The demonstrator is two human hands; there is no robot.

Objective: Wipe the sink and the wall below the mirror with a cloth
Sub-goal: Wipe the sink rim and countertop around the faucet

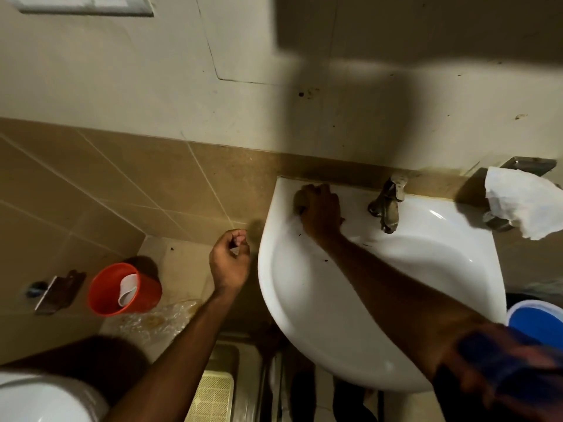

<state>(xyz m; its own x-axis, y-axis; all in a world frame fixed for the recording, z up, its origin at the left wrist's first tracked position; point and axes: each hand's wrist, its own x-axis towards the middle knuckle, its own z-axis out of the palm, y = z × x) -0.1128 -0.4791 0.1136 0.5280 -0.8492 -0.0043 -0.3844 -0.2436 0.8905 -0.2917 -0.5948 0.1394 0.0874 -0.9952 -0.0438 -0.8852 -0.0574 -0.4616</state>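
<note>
Step in hand, as judged: wiping of the sink, at the back left corner of its rim. A brownish bunched cloth (300, 198) is gripped by the right hand (321, 213) and pressed onto the rim of the white ceramic wall-hung sink (304, 315), a little left of the dull metal tap (386, 207). The left hand (230, 263) is held in the air just beside the sink's left edge, fingers curled; whether something small is pinched cannot be told. Dark specks are noted in the bowl and on the rim, so the sink is judged unfinished. The cream painted wall (365, 126) above the tan tile band (237, 178) carries dark spots and is judged not yet wiped; no mirror is seen. Next move calls for strokes carried round the rim, about the tap base and down into the bowl, then the cloth raised to the wall. Count: sinks 1; taps 1; cloths in hand 1; white crumpled rag (524, 205) on a metal holder at right, 1; buckets 2, namely one red plastic bucket (143, 300) on the floor at left, with one white mug (128, 289) inside, and one blue bucket (536, 321) at right.
</note>
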